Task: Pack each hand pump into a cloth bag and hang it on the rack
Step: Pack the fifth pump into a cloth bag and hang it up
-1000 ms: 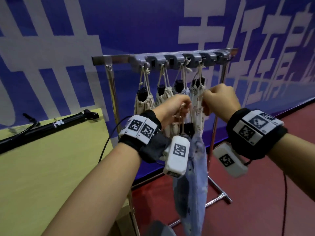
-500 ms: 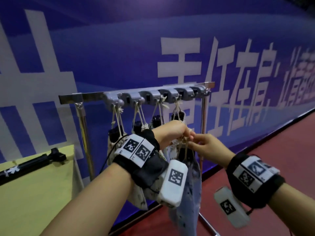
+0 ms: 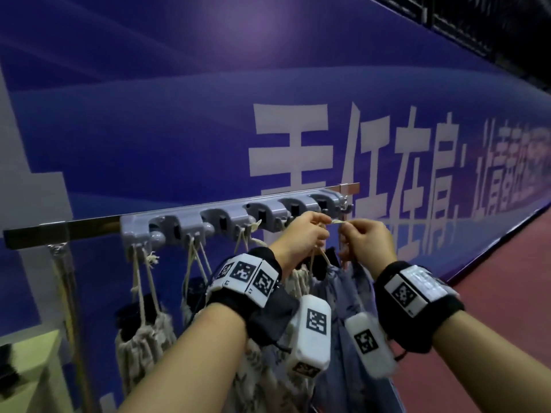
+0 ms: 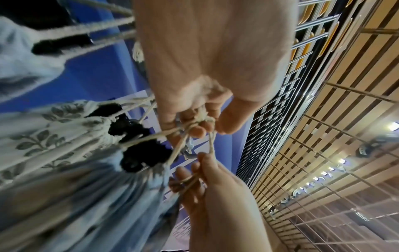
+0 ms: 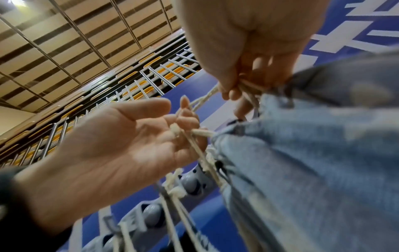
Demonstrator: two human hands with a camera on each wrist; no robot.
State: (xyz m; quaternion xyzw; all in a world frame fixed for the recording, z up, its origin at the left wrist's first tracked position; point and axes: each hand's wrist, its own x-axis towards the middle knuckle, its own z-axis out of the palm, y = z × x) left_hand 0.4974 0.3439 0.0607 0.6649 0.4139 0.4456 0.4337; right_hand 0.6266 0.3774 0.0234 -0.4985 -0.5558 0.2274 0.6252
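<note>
A blue cloth bag hangs from its cream drawstring, which is stretched between my two hands just below the right end of the grey hook strip. My left hand pinches the knotted cord, and my right hand pinches the other part of it. The left wrist view shows the pump's black top poking out of the gathered blue bag. In the right wrist view the blue bag fills the right side.
Several patterned cloth bags with pumps hang by cords from hooks on the left of the chrome rack bar. A yellow table stands at lower left. Behind is a blue banner wall, with red floor to the right.
Both hands rose with the blue bag's cord, from in front of the hanging bags up to the hook strip. The view tilted upward and moved closer to the rack.
</note>
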